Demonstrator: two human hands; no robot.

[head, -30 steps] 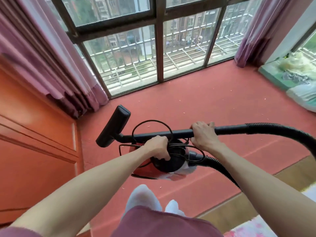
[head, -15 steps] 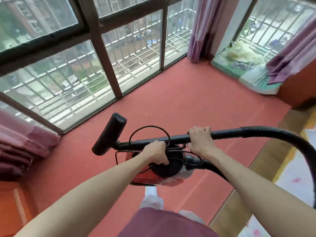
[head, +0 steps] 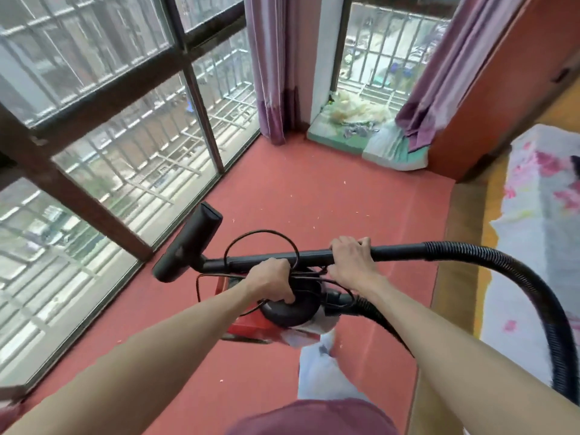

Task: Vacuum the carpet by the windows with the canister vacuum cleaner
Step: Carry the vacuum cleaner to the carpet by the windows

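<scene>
I carry a red canister vacuum cleaner off the floor, above the red carpet. My left hand grips its black top handle together with loops of black cord. My right hand grips the black wand, which lies level across the view. The black floor nozzle points up at the wand's left end. The ribbed black hose arcs right and down, then returns to the canister.
Floor-to-ceiling barred windows line the left side. Purple curtains hang in the far corner. A green ledge with cloths and bags sits at the back. A flowered bed lies on the right. Small crumbs dot the carpet.
My view has swung to the right, from the orange cabinet and left curtain toward the far corner and bed. Both hands keep the same hold on the vacuum.
</scene>
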